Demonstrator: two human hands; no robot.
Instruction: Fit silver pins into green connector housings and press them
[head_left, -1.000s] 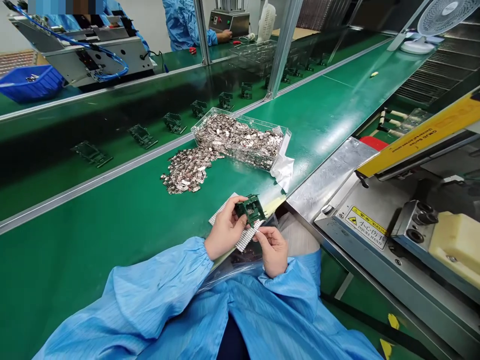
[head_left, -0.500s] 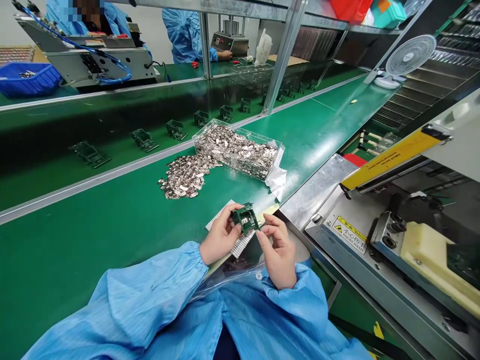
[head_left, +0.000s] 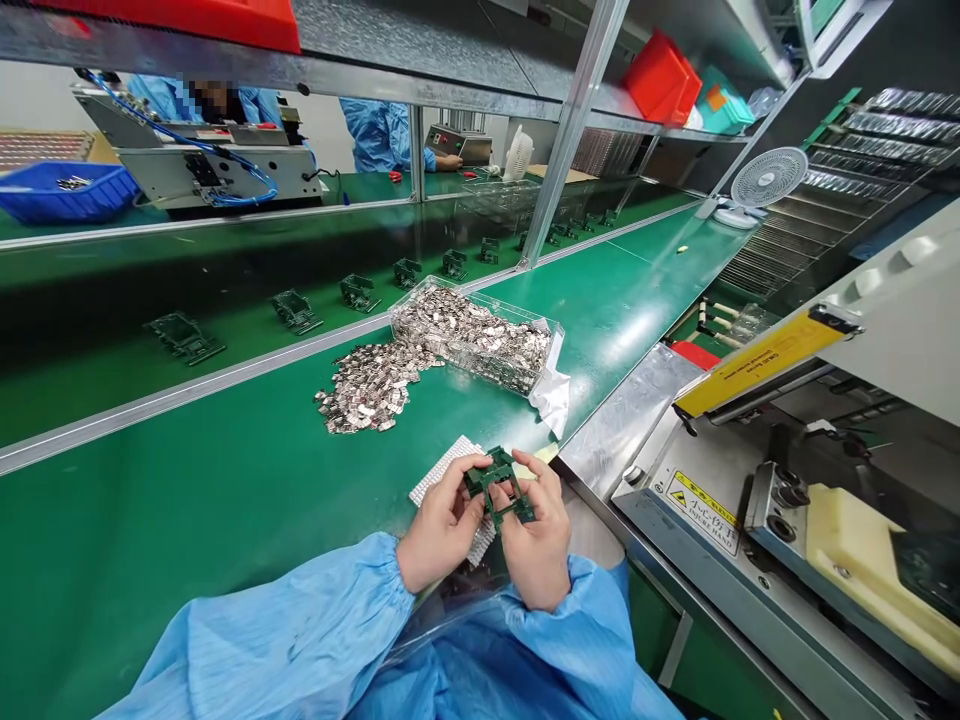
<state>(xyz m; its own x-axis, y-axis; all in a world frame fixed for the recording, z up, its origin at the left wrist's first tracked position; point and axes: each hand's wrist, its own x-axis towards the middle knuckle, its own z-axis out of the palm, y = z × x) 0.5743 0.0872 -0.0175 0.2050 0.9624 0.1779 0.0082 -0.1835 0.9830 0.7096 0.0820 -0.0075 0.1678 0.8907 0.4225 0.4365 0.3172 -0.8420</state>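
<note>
Between my hands is a green circuit board frame (head_left: 501, 480) with open cut-outs, held tilted above the bench edge. My left hand (head_left: 439, 525) grips its left side between thumb and fingers. On the right side, my right hand (head_left: 536, 535) is closed around the frame, its thumb at the opening. Whether a small part sits between those fingers cannot be made out. Below the hands lies a white ribbed sheet (head_left: 450, 465), partly covered by them. Beyond it, small silvery metal pieces (head_left: 367, 385) are heaped beside a clear tray (head_left: 480, 375) full of more.
Several green boards (head_left: 296, 312) lie in a row on the belt behind a metal rail (head_left: 187, 392). At right stands a machine with a yellow bar (head_left: 757, 365) and a warning label. A white fan (head_left: 769, 178) stands far right; co-workers in blue sleeves sit opposite.
My right hand has moved in from beside the board to grip it, with its thumb now at the opening. The board has turned slightly. The camera view has tilted upward.
</note>
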